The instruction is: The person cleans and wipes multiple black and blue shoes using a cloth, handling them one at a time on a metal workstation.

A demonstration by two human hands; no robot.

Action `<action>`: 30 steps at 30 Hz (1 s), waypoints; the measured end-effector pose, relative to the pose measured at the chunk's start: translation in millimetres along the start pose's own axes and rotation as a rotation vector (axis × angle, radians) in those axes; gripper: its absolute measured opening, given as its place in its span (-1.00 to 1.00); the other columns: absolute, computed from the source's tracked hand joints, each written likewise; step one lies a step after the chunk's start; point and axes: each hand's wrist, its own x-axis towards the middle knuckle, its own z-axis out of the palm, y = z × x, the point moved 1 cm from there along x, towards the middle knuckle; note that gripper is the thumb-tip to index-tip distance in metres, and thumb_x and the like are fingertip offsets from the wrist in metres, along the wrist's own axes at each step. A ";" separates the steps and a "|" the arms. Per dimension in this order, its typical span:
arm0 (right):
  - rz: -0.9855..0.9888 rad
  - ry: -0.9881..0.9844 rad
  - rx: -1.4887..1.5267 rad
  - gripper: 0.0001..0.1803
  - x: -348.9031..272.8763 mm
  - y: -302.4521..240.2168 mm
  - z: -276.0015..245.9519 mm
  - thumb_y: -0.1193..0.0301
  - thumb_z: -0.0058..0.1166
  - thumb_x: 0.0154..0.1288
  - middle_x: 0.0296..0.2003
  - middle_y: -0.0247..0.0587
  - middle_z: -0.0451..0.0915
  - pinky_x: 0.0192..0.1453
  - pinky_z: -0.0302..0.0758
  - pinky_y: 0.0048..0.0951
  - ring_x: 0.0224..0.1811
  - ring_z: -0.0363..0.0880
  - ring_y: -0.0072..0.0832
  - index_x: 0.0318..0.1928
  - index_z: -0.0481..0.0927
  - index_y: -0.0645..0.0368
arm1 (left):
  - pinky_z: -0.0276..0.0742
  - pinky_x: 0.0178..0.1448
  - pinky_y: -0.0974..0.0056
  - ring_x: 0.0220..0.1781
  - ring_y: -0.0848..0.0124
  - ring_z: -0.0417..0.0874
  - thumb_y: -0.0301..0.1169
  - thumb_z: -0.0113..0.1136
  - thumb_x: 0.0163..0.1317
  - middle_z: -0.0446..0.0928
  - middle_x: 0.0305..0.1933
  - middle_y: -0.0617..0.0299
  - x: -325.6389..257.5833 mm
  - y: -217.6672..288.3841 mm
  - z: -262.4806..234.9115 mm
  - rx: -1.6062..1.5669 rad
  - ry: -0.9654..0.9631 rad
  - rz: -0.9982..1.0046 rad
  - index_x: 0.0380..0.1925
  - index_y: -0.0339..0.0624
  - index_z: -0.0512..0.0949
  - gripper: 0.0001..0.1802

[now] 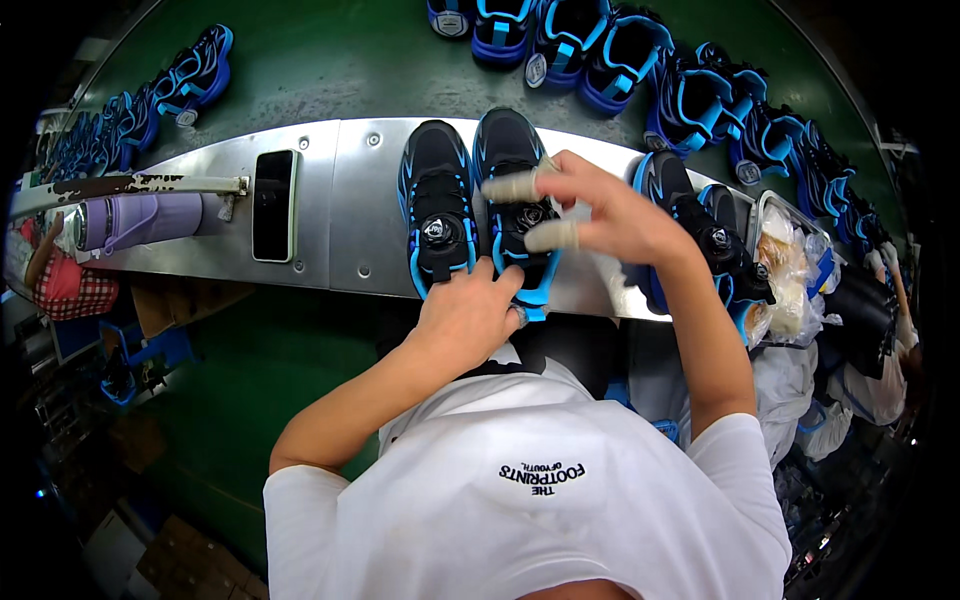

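Observation:
Two black sneakers with bright blue trim stand side by side on a metal ledge, toes pointing away from me: the left sneaker [437,190] and the right sneaker [505,150]. Each has a round dial on its tongue. My left hand [462,318] is bent over the heel ends, its fingers closed on the right sneaker's collar; some fingertips are hidden. Above that same sneaker hovers my right hand [610,212], thumb and forefinger spread either side of the dial. Pale finger covers sit on both, slightly blurred. Nothing shows between them.
Another pair of sneakers [668,205] stands to the right, beside a tray of plastic bags [790,265]. On the left lie a phone [275,205] and a lilac bottle [155,218] under a metal bar [130,186]. More sneakers [625,60] line the green surface [350,70] beyond.

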 end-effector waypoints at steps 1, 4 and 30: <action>0.027 0.038 -0.035 -0.53 -3.8 1.8 4.6 0.28 0.34 0.07 -0.25 -0.24 0.43 -0.01 0.45 -0.33 -0.14 0.45 -0.35 0.08 0.68 -0.13 | 0.60 -0.18 0.00 -0.22 0.00 0.64 -0.28 0.23 0.10 0.51 -0.22 -0.03 1.4 1.2 1.2 0.012 0.002 0.005 -0.04 -0.11 0.49 -0.60; 0.065 0.178 -0.124 -0.57 -9.2 3.7 21.1 0.30 0.37 0.03 -0.28 -0.17 0.42 -0.06 0.47 -0.32 -0.17 0.48 -0.28 -0.01 0.70 -0.07 | 0.61 -0.18 0.00 -0.22 0.00 0.64 -0.28 0.22 0.10 0.52 -0.23 -0.03 4.6 2.2 3.1 0.012 0.024 0.023 -0.05 -0.12 0.50 -0.61; -0.061 0.452 -1.304 -0.72 66.1 122.5 -107.6 0.38 0.19 0.04 0.16 -0.32 0.48 0.23 0.34 -0.19 0.27 0.38 -0.29 -0.16 0.72 0.04 | 0.30 0.29 -0.07 0.33 0.08 0.37 -0.39 0.30 0.01 0.49 0.20 0.13 229.4 -116.2 -180.9 0.544 0.570 0.228 0.11 0.12 0.52 -0.44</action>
